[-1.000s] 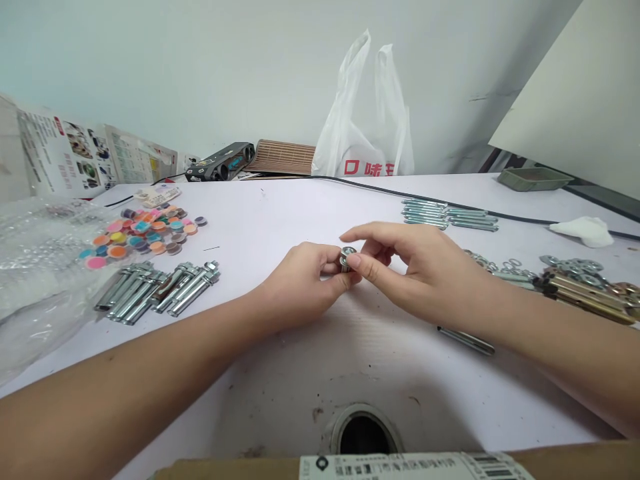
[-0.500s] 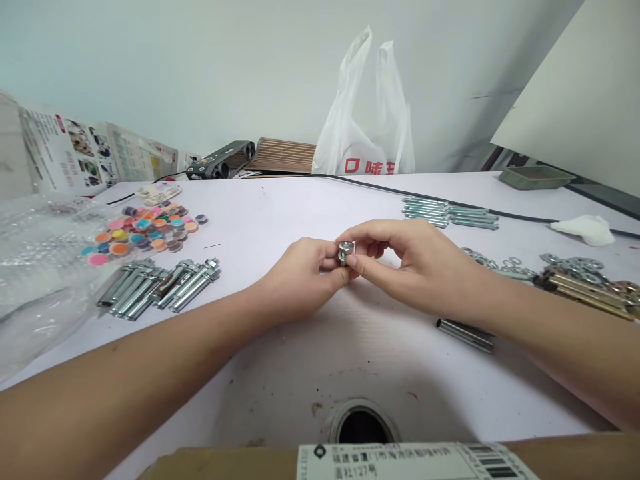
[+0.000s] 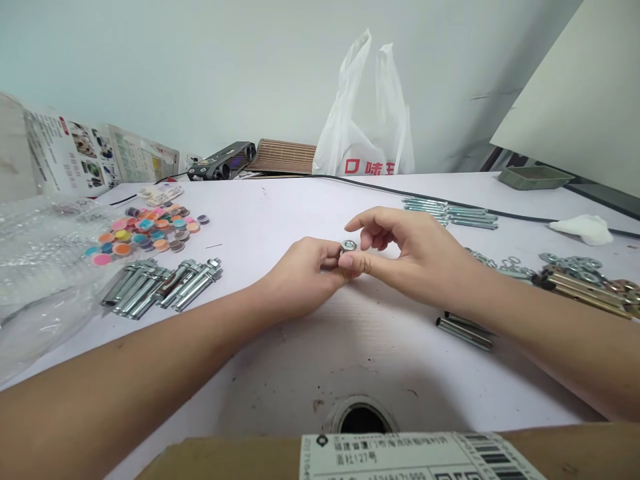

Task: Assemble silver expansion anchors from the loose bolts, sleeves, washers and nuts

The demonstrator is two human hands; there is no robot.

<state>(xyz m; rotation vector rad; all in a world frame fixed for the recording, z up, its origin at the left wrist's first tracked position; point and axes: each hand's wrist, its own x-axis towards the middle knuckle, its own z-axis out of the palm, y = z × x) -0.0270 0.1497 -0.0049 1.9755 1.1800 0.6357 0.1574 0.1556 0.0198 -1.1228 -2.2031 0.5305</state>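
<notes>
Over the middle of the white table, my left hand point(image 3: 307, 277) pinches a bolt topped by a silver hex nut point(image 3: 349, 245); most of the bolt is hidden by the fingers. My right hand point(image 3: 407, 250) is beside it, with the thumb touching the near side of the nut and the index finger raised away from it. Assembled bolts point(image 3: 163, 287) lie in a pile at the left. Thin threaded bolts point(image 3: 473, 217) lie behind my right hand, and metal sleeves point(image 3: 464, 333) are partly under my right forearm.
Colored caps point(image 3: 150, 227) and clear plastic wrap point(image 3: 45, 267) lie at the left. Loose washers point(image 3: 575, 263) and brass-colored rods point(image 3: 585, 290) are at the right. A white bag point(image 3: 365, 133) stands at the back. A cardboard box point(image 3: 240, 460) and a round table hole point(image 3: 361, 419) are nearest me.
My right index finger has lifted off the nut and the fingers have spread, while the thumb stays against it. My left hand keeps its hold.
</notes>
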